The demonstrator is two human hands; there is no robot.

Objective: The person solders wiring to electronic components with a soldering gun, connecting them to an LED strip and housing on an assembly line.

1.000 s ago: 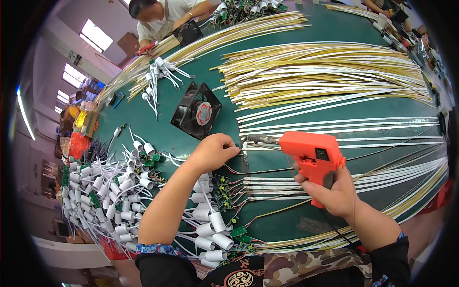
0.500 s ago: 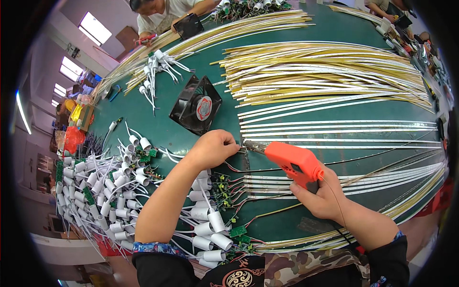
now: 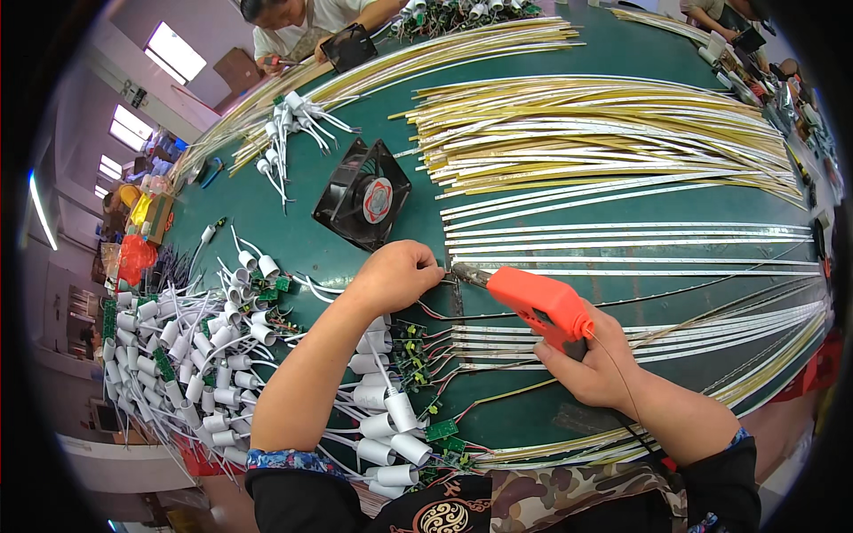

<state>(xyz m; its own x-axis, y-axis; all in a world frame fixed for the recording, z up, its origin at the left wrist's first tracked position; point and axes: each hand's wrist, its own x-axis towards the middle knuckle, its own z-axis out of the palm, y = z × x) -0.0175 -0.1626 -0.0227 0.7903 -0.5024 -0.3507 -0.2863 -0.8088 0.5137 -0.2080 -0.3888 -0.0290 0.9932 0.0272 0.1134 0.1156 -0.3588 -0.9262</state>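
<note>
My right hand (image 3: 586, 360) is wrapped around an orange soldering gun (image 3: 539, 298), its metal tip pointing left. A thin wire runs from the gun's back down past my wrist. Just left of the tip, my left hand (image 3: 402, 274) is closed in a pinch; what its fingertips hold is too small to make out. Both meet at the left ends of white LED strips (image 3: 622, 260) laid side by side. Below, more LED strips (image 3: 498, 341) have red and black wires leading to green circuit boards (image 3: 442, 430) and white lamp sockets (image 3: 402, 410).
A black fan (image 3: 362, 195) stands beyond my left hand. Heaped white sockets (image 3: 191, 373) cover the left side. A thick pile of white and yellow strips (image 3: 604, 133) lies at the back right. Across the table a person (image 3: 302, 31) works near a second dark fan (image 3: 349, 47).
The soldering gun and my right hand have shifted slightly left and down. My left hand stays almost in place. Across the table, the other person's hand with a red-handled tool has moved a little.
</note>
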